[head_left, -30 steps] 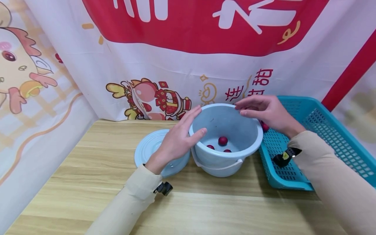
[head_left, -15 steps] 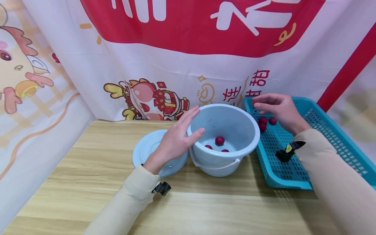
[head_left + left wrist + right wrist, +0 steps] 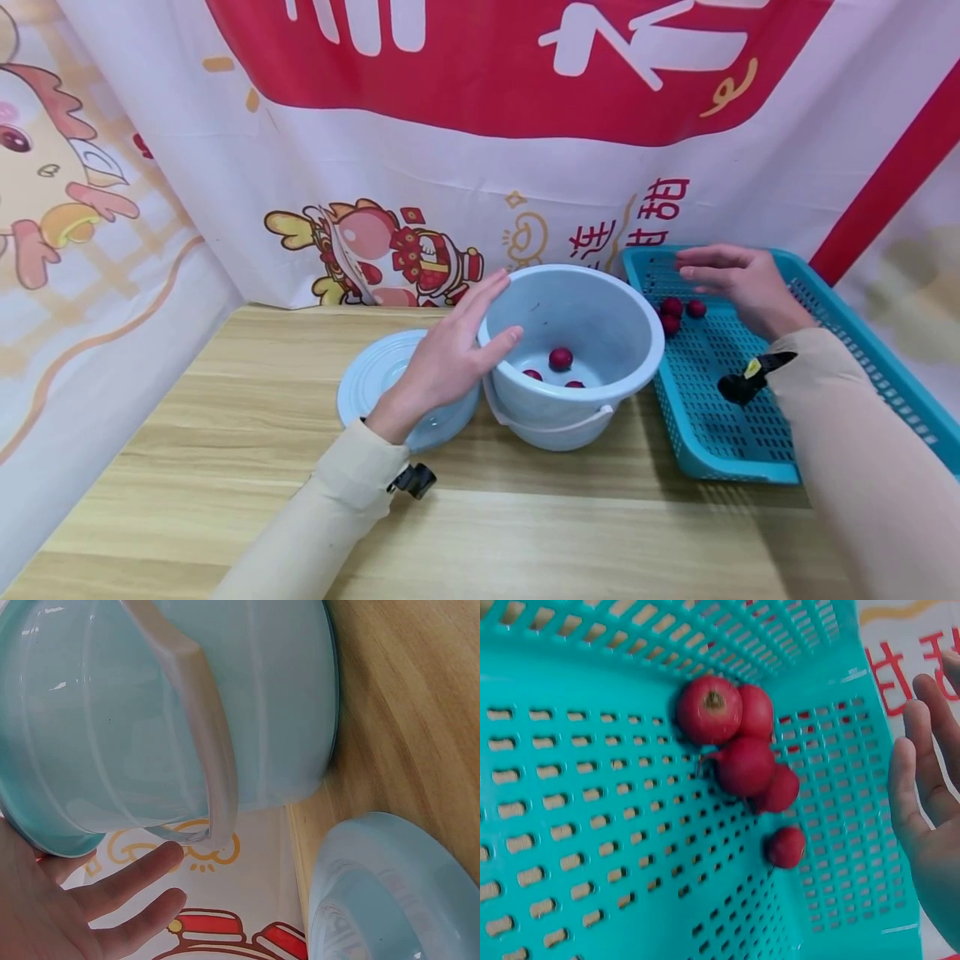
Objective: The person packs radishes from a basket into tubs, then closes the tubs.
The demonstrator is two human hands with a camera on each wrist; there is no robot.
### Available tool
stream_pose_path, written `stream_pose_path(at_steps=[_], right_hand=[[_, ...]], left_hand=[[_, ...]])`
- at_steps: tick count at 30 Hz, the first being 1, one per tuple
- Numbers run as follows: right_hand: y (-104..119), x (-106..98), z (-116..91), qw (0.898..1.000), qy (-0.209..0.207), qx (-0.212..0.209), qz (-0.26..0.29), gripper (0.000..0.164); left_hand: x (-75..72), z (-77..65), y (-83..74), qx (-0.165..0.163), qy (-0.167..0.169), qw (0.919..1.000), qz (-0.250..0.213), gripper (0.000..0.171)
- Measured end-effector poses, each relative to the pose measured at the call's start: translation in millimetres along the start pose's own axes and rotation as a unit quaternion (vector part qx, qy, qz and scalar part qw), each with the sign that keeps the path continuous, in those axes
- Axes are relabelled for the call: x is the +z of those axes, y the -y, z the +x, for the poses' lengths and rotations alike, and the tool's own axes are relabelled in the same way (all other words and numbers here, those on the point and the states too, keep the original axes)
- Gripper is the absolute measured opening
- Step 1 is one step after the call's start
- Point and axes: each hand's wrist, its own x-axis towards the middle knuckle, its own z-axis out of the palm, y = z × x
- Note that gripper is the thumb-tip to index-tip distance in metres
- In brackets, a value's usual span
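My left hand (image 3: 450,354) rests at the left rim of the light blue bucket (image 3: 600,317), fingers extended. In the left wrist view its fingers spread beside the bucket wall (image 3: 127,720) and the pale handle (image 3: 214,742). Several red radishes (image 3: 560,359) lie on the bucket's floor. My right hand (image 3: 750,287) hovers over the back of the teal perforated basket (image 3: 693,450), holding nothing, its fingers loosely extended. Several radishes (image 3: 746,766) with thin root tails cluster in the basket's far left corner; one small radish (image 3: 786,847) lies slightly apart.
A round light blue lid (image 3: 367,379) lies on the wooden table (image 3: 247,425) left of the bucket, partly behind my left arm. A printed white and red cloth (image 3: 465,175) hangs right behind the table. The basket stands close beside the bucket on its right.
My right hand has moved right, from the bucket's right rim to over the basket, uncovering the radishes there. My left hand stays at the bucket's rim.
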Motion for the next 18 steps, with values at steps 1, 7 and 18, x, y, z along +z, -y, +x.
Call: stream_pose_path(at_steps=[1,7,18], right_hand=[[-2,-1,1,1.000,0.005,0.006,0.000,0.066],[-13,-9,6,0.998,0.039,0.042,-0.004,0.068],[-32,-13,12,0.984,0.123,0.110,-0.061,0.074]], left_hand=[[0.1,0.1,0.1,0.000,0.000,1.0000,0.000,0.076],[0.8,0.7,0.8,-0.001,0.002,1.0000,-0.001,0.077],[0.0,0.7,0.8,0.003,0.000,1.0000,-0.002,0.076]])
